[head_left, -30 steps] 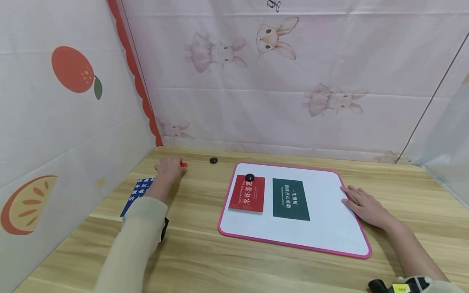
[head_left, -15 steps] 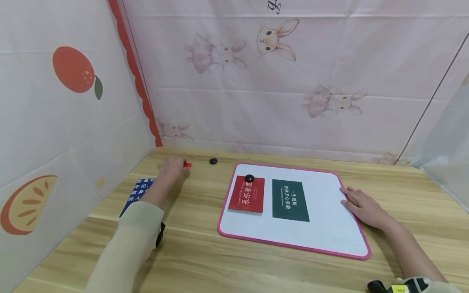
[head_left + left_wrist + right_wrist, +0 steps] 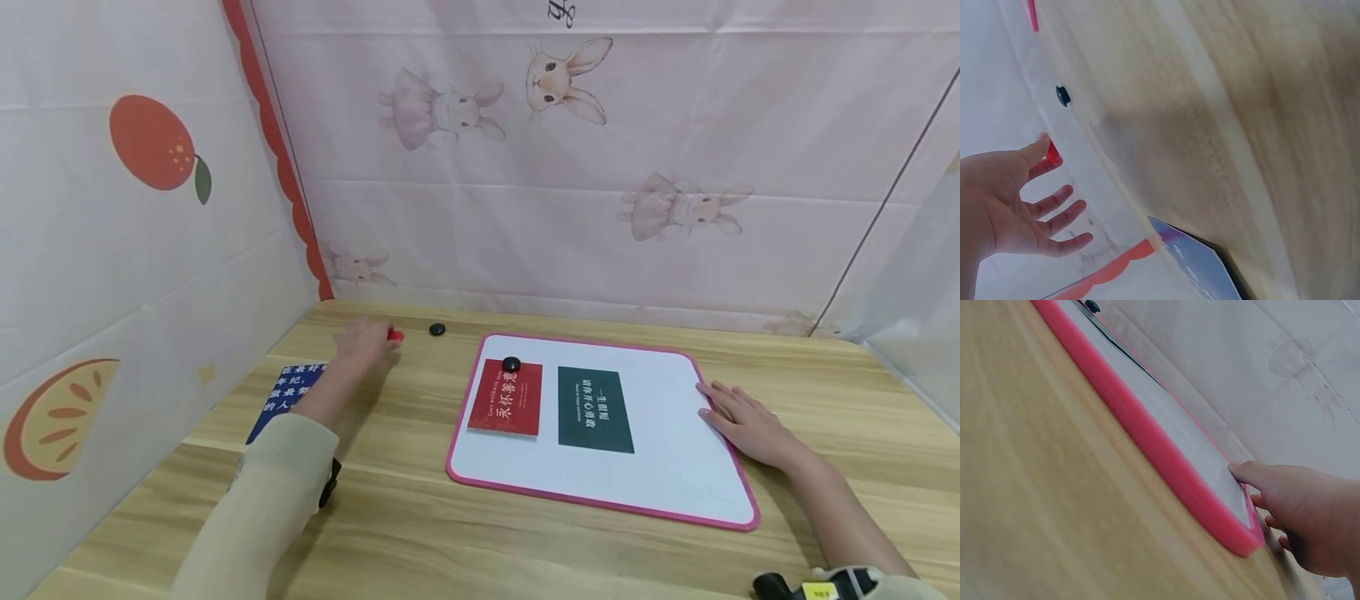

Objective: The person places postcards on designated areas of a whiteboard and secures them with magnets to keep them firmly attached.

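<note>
My left hand [image 3: 362,343] pinches a small red magnet [image 3: 1053,152] between thumb and forefinger, its other fingers spread in the left wrist view. It is over the back left of the table, just left of a round black magnet [image 3: 437,329]. My right hand [image 3: 752,429] rests on the right edge of a pink-framed whiteboard [image 3: 682,467], fingers extended; in the right wrist view its thumb touches the board's border. A red card [image 3: 504,404] with a black magnet [image 3: 512,364] at its top lies on the board, beside a dark green card [image 3: 595,408].
A blue card [image 3: 285,392] with white characters lies at the left, partly hidden by my left forearm. Patterned cloth walls [image 3: 480,217] close off the back and left of the wooden table [image 3: 420,533].
My left hand has slid a little to the right with the red magnet, closer to the black one. My right hand and the whiteboard have stayed in place.
</note>
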Demonstrator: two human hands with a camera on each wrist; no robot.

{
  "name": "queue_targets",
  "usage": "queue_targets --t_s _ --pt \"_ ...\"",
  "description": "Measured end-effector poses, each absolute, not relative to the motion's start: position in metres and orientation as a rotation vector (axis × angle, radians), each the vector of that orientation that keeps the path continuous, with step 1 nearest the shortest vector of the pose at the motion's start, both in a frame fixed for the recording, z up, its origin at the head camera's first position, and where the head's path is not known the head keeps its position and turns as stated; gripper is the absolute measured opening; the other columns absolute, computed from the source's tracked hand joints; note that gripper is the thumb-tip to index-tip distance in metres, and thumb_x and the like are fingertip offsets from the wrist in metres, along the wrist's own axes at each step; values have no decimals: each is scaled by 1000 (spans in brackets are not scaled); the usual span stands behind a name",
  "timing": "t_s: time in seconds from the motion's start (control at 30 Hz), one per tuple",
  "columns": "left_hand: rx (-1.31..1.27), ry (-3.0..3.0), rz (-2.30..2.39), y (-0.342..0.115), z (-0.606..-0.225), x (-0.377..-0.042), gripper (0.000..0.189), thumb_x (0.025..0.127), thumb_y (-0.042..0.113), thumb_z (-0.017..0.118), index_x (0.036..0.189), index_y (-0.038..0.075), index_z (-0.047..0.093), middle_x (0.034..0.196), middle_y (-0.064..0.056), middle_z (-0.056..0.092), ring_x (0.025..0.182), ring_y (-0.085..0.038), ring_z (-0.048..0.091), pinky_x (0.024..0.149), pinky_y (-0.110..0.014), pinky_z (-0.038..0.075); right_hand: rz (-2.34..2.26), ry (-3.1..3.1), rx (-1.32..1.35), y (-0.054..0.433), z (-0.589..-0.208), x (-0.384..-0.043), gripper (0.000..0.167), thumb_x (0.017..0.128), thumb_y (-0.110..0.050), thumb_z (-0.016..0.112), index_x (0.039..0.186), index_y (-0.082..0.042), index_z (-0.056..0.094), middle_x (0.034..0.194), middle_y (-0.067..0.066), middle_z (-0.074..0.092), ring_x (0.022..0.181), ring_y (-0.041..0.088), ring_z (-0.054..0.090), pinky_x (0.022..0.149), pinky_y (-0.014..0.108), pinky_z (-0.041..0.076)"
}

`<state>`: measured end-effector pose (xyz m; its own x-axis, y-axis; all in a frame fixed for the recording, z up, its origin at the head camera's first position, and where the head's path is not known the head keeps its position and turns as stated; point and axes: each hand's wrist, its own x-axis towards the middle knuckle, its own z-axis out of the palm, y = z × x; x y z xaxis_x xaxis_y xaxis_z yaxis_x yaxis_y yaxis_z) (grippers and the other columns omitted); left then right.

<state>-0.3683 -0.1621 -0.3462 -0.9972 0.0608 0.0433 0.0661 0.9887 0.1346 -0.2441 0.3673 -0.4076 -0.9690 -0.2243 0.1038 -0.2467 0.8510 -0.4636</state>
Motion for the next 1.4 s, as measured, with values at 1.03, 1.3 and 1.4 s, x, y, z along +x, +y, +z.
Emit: queue_targets --t_s 1.03,1.3,1.4 --pt "-276 -3032 -12 -116 -343 -364 45 91 39 54 128 13 53 116 -20 49 107 -41 46 87 -58 38 761 -2981 375 367 -407 -243 60 96 -34 45 138 6 29 137 37 21 125 55 11 94 69 7" --pt "-302 -3020 0 -107 -343 -362 44 90 38 58 127 15 55 113 -18 49 106 -38 46 86 -56 39 761 -2979 375 366 -407 -243 60 96 -34 45 138 6 29 138 37 21 125 55 11 94 69 7" --pt "-311 -3012 -19 -102 -344 -362 42 89 37 59 124 14 56 108 -16 50 102 -36 47 85 -54 40 763 -2980 375 366 -407 -243 60 96 -34 45 138 6 29 138 37 20 125 55 11 94 69 7"
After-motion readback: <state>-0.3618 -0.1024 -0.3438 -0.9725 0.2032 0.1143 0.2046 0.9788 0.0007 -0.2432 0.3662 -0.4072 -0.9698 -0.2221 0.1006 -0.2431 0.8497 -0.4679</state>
